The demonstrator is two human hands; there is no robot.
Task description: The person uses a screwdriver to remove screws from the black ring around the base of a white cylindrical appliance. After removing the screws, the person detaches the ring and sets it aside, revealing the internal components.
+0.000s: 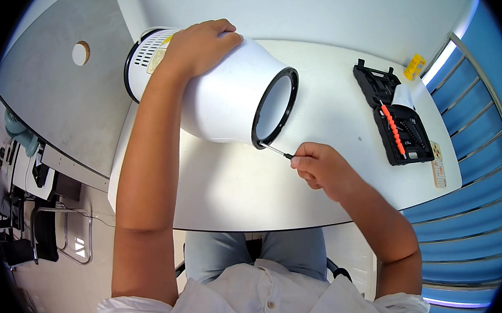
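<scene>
A white, barrel-shaped appliance lies on its side on the white table, its black-ringed open end turned to the right. Dark vent slots and a label show near its other end. My left hand grips it from above, fingers bent over the curved body. Low on the black ring sits the tip of a screwdriver, which has a thin metal shaft. My right hand is closed round its handle, most of which is hidden by the fingers. Whether the tip is in a screw is too small to tell.
At the right of the table stands an open black tool case with an orange flexible shaft in it. A beige remote-like thing and a yellow piece lie near it. Metal rails run beyond the right edge.
</scene>
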